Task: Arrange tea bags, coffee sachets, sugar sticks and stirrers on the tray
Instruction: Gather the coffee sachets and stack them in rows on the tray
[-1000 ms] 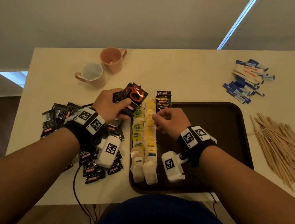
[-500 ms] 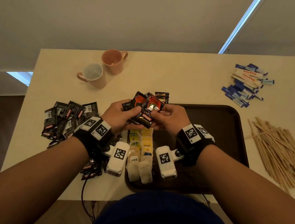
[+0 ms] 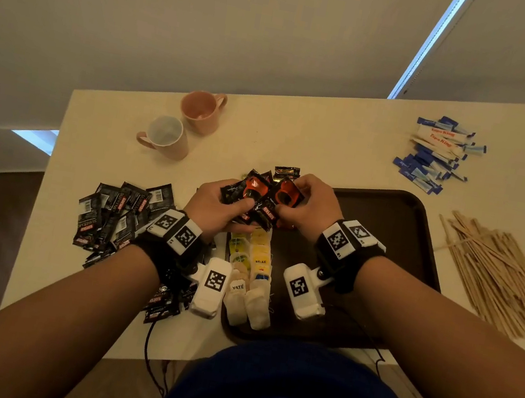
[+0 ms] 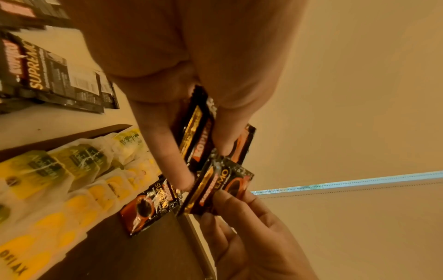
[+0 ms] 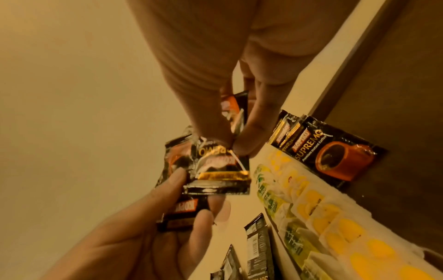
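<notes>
Black-and-orange coffee sachets (image 3: 256, 197) are held above the dark tray (image 3: 399, 221), whose left side bears two rows of tea bags (image 3: 251, 266); sugar sticks (image 3: 435, 154) and wooden stirrers (image 3: 498, 276) lie off-tray.

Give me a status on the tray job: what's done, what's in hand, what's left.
Done: two rows of tea bags line the tray's left side, and a few coffee sachets sit at its far corner.
In hand: the left hand holds a bunch of sachets while the right hand pinches one sachet.
Left: the sachet pile, sugar sticks and stirrers lie on the table.
</notes>
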